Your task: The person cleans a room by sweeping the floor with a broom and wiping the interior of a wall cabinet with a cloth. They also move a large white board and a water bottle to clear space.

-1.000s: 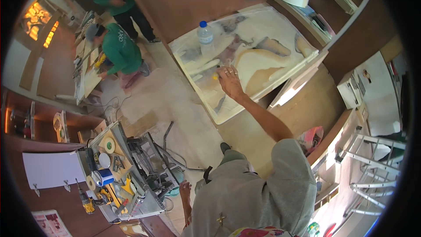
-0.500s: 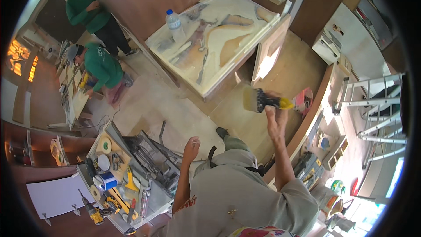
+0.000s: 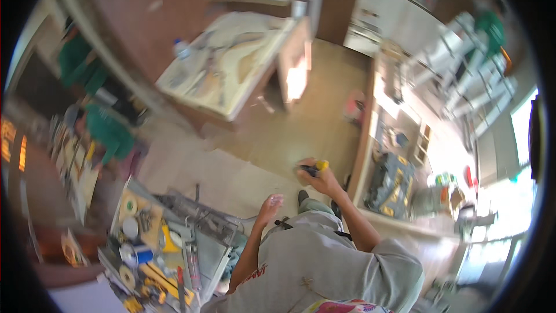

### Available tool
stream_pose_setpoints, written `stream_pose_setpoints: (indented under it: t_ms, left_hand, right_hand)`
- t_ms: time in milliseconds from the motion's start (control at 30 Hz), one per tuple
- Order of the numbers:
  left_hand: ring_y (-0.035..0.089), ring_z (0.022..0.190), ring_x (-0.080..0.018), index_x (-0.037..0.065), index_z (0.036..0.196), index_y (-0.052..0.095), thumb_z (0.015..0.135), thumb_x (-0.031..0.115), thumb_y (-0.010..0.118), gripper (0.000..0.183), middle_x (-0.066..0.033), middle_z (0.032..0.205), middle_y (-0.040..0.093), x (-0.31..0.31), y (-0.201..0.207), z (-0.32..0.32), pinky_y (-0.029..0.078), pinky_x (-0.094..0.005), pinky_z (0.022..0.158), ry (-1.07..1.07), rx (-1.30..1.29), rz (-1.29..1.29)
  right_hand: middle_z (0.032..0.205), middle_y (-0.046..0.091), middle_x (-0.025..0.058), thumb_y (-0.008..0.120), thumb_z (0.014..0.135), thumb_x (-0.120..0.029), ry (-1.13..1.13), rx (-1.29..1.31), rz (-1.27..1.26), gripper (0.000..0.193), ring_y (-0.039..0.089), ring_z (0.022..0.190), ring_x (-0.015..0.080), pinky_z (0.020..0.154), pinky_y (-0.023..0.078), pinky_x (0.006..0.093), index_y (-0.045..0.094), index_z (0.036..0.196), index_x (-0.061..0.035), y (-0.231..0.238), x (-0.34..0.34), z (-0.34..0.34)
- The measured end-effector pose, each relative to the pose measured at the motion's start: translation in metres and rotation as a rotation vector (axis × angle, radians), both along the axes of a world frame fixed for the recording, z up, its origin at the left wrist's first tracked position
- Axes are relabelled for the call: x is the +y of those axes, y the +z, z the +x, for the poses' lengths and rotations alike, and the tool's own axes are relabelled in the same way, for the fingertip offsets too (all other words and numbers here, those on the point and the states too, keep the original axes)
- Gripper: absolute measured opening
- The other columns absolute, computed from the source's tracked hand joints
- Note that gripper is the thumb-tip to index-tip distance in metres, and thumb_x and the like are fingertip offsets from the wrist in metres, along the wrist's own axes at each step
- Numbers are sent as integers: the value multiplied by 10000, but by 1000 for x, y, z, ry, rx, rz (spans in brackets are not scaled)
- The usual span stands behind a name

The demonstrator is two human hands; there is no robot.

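My right hand (image 3: 321,181) grips a black and yellow brush (image 3: 322,165), in front of my body above the floor. Its yellow end shows past my fingers; the head is mostly hidden or blurred. Left of it, my left hand (image 3: 270,207) hangs apart with fingers loosely bent and apart, holding nothing that I can see. It is nearest to a tool cart (image 3: 215,255) loaded with tape rolls, a blue and white can (image 3: 136,254), a yellow scraper-like tool (image 3: 169,239) and several other tools.
A dusty table (image 3: 231,117) with a water bottle (image 3: 181,49) stands ahead. Two people in green (image 3: 107,130) are at the left; another person (image 3: 491,28) is by ladders (image 3: 463,64) at far right. A low wooden partition (image 3: 364,139) runs along the right, with a grey and yellow toolbox (image 3: 391,182) beyond.
My view has swung to the right. My right hand has drawn the brush lower and closer to my body, turning it. My left hand stays free beside the cart.
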State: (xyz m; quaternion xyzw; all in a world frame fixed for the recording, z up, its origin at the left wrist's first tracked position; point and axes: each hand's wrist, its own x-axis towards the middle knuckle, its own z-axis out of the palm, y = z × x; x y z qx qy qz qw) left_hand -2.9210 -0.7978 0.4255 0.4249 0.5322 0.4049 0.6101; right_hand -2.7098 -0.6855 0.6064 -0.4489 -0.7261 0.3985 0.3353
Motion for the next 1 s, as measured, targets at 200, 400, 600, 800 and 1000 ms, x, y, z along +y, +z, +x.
stream_pose_setpoints:
  t_ms: [200, 400, 600, 800, 1000]
  left_hand:
    - [605, 897, -174, 49, 1177, 523, 899, 238, 577, 341, -96, 1048, 595, 22, -1, 30, 492, -295, 800, 48, -132, -121]
    - [602, 859, -165, 23, 1155, 517, 888, 228, 574, 341, -92, 1017, 586, 9, -53, 85, 500, -290, 755, -173, 4, -137]
    - [608, 736, -144, -21, 1103, 536, 855, 182, 575, 323, -82, 905, 604, -52, -94, 148, 496, -256, 683, -557, 236, -225]
    - [614, 762, -147, -22, 1113, 548, 843, 193, 569, 345, -92, 933, 614, -109, -89, 282, 493, -256, 668, -827, 360, -259]
    - [618, 783, -154, -4, 1136, 541, 837, 210, 574, 369, -90, 954, 608, -131, -78, 413, 489, -264, 646, -1010, 464, -166]
  right_hand:
    - [1061, 587, 118, 616, 857, -263, 51, -179, 3, 262, 571, 973, 326, 799, 474, 417, 578, 1057, -98, 15, -62, 33]
    - [1084, 578, 100, 592, 860, -321, -181, -331, -39, 294, 566, 1002, 309, 810, 477, 408, 594, 1090, -137, -8, -161, 138]
    - [1025, 591, 88, 593, 855, -335, -623, -337, -144, 265, 586, 946, 297, 768, 486, 412, 610, 1063, -172, -36, -284, 256]
    - [1009, 593, 112, 590, 849, -358, -986, -289, -192, 263, 592, 913, 315, 738, 500, 426, 632, 1018, -159, -59, -407, 373]
    - [1000, 601, 109, 599, 846, -378, -1236, -282, -220, 269, 596, 910, 323, 733, 504, 424, 641, 1010, -169, -49, -514, 473]
